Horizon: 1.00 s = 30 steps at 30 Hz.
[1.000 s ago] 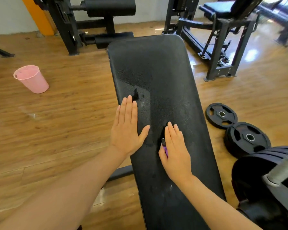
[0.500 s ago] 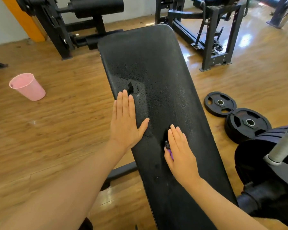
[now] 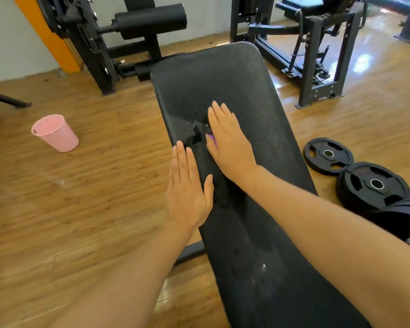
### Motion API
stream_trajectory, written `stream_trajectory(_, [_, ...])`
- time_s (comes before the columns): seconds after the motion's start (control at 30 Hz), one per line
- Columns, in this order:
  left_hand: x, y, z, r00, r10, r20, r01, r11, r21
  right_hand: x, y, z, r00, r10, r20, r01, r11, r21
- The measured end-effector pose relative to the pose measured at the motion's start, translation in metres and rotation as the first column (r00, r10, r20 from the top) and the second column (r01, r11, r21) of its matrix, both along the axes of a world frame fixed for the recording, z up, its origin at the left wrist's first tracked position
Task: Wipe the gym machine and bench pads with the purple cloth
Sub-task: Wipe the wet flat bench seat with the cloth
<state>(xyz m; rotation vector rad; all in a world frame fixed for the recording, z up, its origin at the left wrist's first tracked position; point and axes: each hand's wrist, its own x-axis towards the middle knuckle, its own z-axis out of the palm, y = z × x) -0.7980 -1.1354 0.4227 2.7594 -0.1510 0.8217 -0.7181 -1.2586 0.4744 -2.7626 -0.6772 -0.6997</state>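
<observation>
Right hand (image 3: pixel 230 143) is lying flat on the bench pad (image 3: pixel 258 209), fingers (image 3: pixel 219 114) straight and pressed together, pushing down on the purple cloth (image 3: pixel 211 138). Only a tiny sliver of purple is peeking out at the thumb side of the palm; the rest is sitting hidden under the hand, so can't tell how it's folded. It's sitting roughly mid-width in the upper half of the pad, nearer the left edge than the right.

Left hand (image 3: pixel 187 188) is also lying flat, fingers straight and together, thumb angled out onto the pad. It's sitting right on the pad's left edge, with the outer fingers hanging over the side above the wooden floor (image 3: pixel 81 197). The two hands are lying close, just apart, with a dark wet smear between them.

Plenty of bare pad is stretching ahead to the rounded far edge, and a strip is running down the right side too.

Off the pad: a pink bucket (image 3: pixel 55 133) is standing well to the left on open floor, two weight plates (image 3: pixel 355 171) are lying near the right edge, and black gym machines (image 3: pixel 317 50) are standing beyond the far end.
</observation>
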Motion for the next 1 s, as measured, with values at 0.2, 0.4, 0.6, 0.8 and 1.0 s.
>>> stream_trajectory(0.2, [-0.002, 0.002, -0.009, 0.998, -0.059, -0.005, 0.058, 0.99, -0.132, -0.048, -0.057, -0.023, 0.939, 0.33, -0.093, -0.341, 0.93, -0.138])
stream_trajectory(0.4, [0.0, 0.001, -0.012, 0.997, -0.072, -0.006, 0.07, 0.983, -0.169, 0.024, -0.034, 0.012, 0.946, 0.316, -0.073, -0.325, 0.928, -0.185])
stream_trajectory(0.6, [-0.004, 0.0, -0.008, 0.997, -0.055, -0.045, 0.047, 0.986, -0.157, 0.064, 0.019, 0.039, 0.989, 0.034, -0.144, -0.02, 0.995, 0.094])
stream_trajectory(0.8, [-0.005, -0.001, -0.007, 0.997, -0.032, -0.077, 0.019, 0.988, -0.156, -0.023, -0.059, -0.005, 0.877, 0.438, -0.199, -0.473, 0.858, -0.199])
stream_trajectory(1.0, [-0.011, -0.012, -0.005, 0.985, 0.083, -0.154, -0.098, 0.991, -0.092, 0.03, 0.021, 0.028, 0.964, 0.246, -0.103, -0.258, 0.959, -0.114])
